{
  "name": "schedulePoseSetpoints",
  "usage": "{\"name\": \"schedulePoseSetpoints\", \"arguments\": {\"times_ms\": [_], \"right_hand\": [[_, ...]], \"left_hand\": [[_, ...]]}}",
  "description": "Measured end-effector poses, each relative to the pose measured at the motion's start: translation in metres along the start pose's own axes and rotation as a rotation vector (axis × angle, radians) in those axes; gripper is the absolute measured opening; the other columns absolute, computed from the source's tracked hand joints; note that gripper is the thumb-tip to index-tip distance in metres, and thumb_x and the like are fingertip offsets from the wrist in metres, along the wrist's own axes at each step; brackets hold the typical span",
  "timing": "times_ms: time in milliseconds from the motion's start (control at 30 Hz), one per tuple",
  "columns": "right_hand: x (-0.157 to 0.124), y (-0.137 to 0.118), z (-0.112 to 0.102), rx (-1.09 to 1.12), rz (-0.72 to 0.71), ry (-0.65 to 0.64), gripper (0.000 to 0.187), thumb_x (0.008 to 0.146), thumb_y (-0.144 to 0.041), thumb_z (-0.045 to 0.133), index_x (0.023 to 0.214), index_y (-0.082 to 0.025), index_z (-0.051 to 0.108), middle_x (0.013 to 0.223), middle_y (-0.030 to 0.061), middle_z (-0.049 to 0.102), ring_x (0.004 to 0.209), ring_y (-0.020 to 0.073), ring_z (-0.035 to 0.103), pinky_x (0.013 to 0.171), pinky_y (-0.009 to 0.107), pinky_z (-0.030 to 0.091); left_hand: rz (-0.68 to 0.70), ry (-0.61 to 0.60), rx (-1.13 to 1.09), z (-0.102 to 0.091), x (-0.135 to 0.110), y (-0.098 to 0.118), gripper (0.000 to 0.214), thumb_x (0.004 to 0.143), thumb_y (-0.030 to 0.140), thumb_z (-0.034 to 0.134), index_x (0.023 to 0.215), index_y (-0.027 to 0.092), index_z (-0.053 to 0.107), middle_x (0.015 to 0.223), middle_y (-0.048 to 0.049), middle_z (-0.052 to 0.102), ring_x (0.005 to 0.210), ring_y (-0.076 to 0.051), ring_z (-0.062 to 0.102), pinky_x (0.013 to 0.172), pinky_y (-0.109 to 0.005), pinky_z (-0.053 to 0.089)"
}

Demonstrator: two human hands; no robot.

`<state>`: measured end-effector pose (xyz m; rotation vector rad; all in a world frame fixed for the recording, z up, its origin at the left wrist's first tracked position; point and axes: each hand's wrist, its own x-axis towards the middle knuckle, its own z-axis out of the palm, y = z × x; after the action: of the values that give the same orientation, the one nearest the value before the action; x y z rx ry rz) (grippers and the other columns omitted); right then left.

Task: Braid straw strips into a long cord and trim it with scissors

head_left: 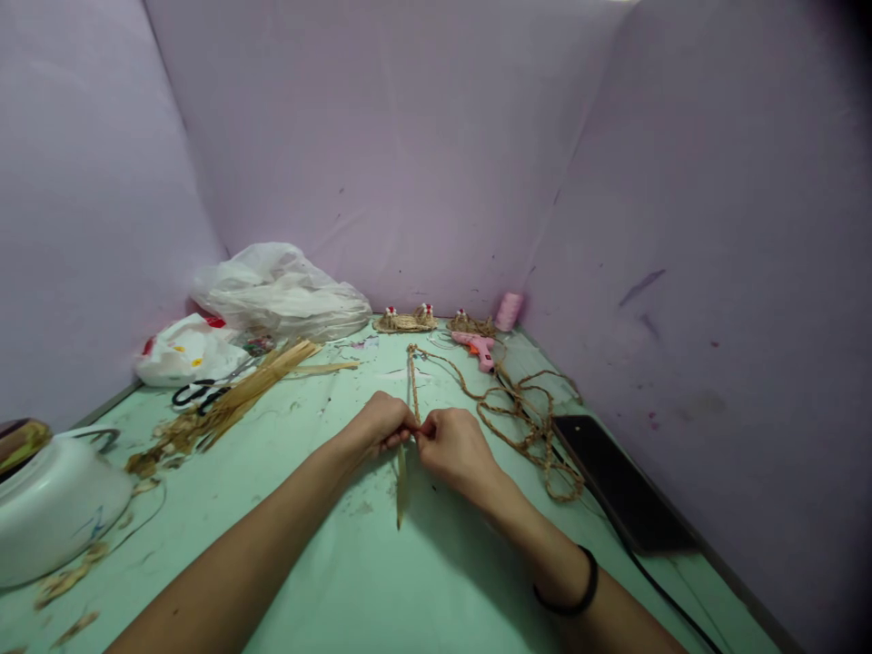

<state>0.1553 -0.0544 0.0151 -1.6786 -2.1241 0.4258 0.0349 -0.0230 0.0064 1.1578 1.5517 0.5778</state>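
Note:
My left hand (pixel 382 423) and my right hand (pixel 455 446) meet at the middle of the green table (pixel 381 581), fingers pinched together on a braided straw cord (pixel 412 377). The braid runs away from my hands toward the back wall, then loops round into a tangled pile (pixel 528 422) on the right. Loose flat straw ends (pixel 401 486) hang down from the pinch toward me. My right wrist wears a black band (pixel 572 595).
A bundle of straw strips (pixel 252 391) and black scissors (pixel 197 393) lie at left, with plastic bags (pixel 282 291) behind. A white bowl (pixel 54 509) sits at the near left. Small straw sandals (pixel 405 320), a pink glue gun (pixel 477 347), pink thread spool (pixel 508 312) and dark phone (pixel 617 481) stand right.

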Motion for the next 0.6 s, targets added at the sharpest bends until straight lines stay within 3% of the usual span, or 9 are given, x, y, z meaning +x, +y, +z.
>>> {"name": "schedulePoseSetpoints", "arguments": {"times_ms": [200,300,367,467,533,600], "right_hand": [[-0.004,-0.002,0.003,0.009,-0.045,-0.025,0.019,0.069,-0.026,0.052,0.065,-0.018,0.068,0.062,0.0083,0.066,0.053,0.0155,0.053,0.047,0.026,0.023],[0.009,0.008,-0.003,0.265,0.079,-0.013,0.027,0.069,-0.039,0.054,0.059,-0.017,0.064,0.055,0.0053,0.062,0.050,0.0131,0.049,0.048,0.024,0.028],[0.017,0.014,-0.005,0.564,0.224,-0.011,0.025,0.071,-0.034,0.052,0.060,-0.015,0.061,0.057,0.0044,0.060,0.050,0.0107,0.049,0.049,0.022,0.033],[0.022,0.015,-0.001,0.998,0.390,-0.234,0.012,0.069,-0.023,0.052,0.065,-0.013,0.058,0.056,0.0020,0.057,0.046,0.0079,0.047,0.048,0.020,0.036],[0.020,0.013,0.004,1.083,0.403,-0.356,0.008,0.066,-0.018,0.053,0.063,-0.012,0.058,0.050,-0.0002,0.053,0.040,0.0058,0.041,0.040,0.018,0.030],[0.018,0.011,0.008,1.032,0.386,-0.332,0.007,0.062,-0.014,0.054,0.055,-0.012,0.056,0.043,-0.0028,0.048,0.035,0.0037,0.032,0.036,0.018,0.019]], "left_hand": [[0.080,-0.086,0.022,-0.013,0.004,-0.004,0.012,0.048,0.018,0.056,0.044,0.014,0.046,0.033,0.0052,0.034,0.031,-0.004,0.025,0.034,-0.020,0.012],[0.080,-0.147,0.017,-0.020,0.009,-0.008,0.015,0.050,0.025,0.059,0.050,0.013,0.050,0.034,0.0062,0.033,0.031,-0.004,0.024,0.034,-0.019,0.012],[0.097,-0.173,0.002,-0.023,0.012,-0.010,0.017,0.050,0.028,0.060,0.053,0.013,0.052,0.035,0.0065,0.034,0.031,-0.004,0.025,0.034,-0.019,0.013],[0.110,-0.192,0.016,-0.024,0.014,-0.012,0.017,0.050,0.029,0.060,0.054,0.013,0.054,0.036,0.0063,0.035,0.032,-0.004,0.025,0.034,-0.018,0.013],[0.126,-0.192,0.039,-0.023,0.014,-0.013,0.015,0.050,0.027,0.058,0.053,0.013,0.054,0.035,0.0061,0.035,0.032,-0.004,0.025,0.034,-0.018,0.013],[0.151,-0.196,0.069,-0.023,0.011,-0.012,0.012,0.051,0.024,0.056,0.053,0.012,0.055,0.035,0.0055,0.035,0.032,-0.005,0.025,0.034,-0.019,0.014]]}}
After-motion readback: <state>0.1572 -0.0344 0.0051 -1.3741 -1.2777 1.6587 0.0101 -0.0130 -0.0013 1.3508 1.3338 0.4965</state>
